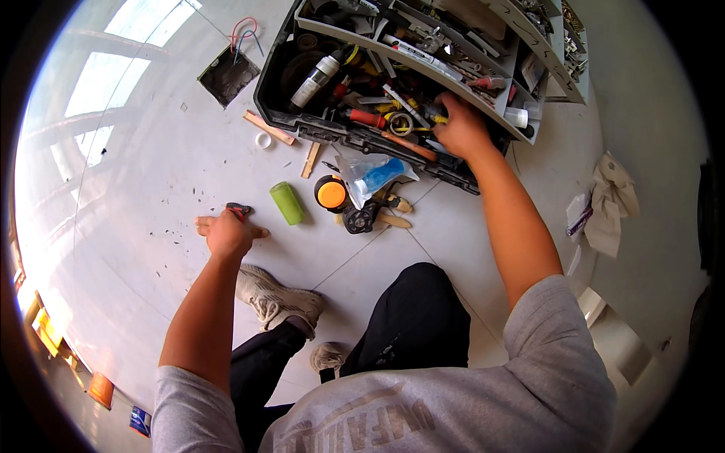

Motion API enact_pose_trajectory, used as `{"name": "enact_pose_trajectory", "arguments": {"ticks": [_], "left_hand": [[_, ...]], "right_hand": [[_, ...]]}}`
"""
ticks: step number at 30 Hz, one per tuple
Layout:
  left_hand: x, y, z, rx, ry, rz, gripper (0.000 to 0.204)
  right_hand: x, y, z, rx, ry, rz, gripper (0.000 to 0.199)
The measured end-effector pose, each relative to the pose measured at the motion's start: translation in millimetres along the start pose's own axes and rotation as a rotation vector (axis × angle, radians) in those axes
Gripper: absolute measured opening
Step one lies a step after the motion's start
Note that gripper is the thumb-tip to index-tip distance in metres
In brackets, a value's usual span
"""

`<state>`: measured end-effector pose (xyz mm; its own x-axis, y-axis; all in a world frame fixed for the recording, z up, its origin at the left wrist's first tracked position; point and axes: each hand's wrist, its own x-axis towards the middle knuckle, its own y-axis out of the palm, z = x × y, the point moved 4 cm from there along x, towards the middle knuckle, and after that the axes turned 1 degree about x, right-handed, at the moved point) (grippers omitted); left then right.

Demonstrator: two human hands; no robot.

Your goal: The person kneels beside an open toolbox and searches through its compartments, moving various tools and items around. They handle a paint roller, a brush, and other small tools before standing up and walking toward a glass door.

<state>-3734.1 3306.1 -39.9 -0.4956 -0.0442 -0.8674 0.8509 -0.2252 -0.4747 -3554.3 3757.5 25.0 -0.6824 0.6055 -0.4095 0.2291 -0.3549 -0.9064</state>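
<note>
My left hand is low over the floor at the left, closed around a small red-and-black hand tool. Most of that tool is hidden by the hand, so its kind does not show. At the upper right my right hand reaches into the lower bin of an open black toolbox. Its fingertips are down among the tools there, hidden from sight. Close to it lie a red-handled tool, a roll of tape and a white spray can.
On the floor between my hands are a green cylinder, an orange-and-black tape measure, a plastic bag with a blue item and wood strips. A floor box with wires opens at the upper left. Grey trays overhang the toolbox.
</note>
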Motion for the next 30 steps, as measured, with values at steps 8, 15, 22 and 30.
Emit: {"name": "enact_pose_trajectory", "arguments": {"ticks": [8,15,22,30], "left_hand": [[-0.8,2.5,2.3,-0.032,0.036,-0.021,0.094],[-4.9,0.1,-2.4,-0.038,0.05,-0.003,0.094],[8.0,8.8,7.7,-0.035,0.036,0.002,0.091],[2.6,6.4,1.0,-0.042,0.049,-0.004,0.092]], "right_hand": [[-47.4,-8.9,-28.3,0.416,-0.064,0.022,0.025],[-57.8,-17.3,-29.4,-0.012,0.24,-0.077,0.029],[-20.7,-7.7,-30.9,0.089,0.371,0.098,0.058],[-2.5,35.8,-47.5,0.318,0.386,0.049,0.086]]}}
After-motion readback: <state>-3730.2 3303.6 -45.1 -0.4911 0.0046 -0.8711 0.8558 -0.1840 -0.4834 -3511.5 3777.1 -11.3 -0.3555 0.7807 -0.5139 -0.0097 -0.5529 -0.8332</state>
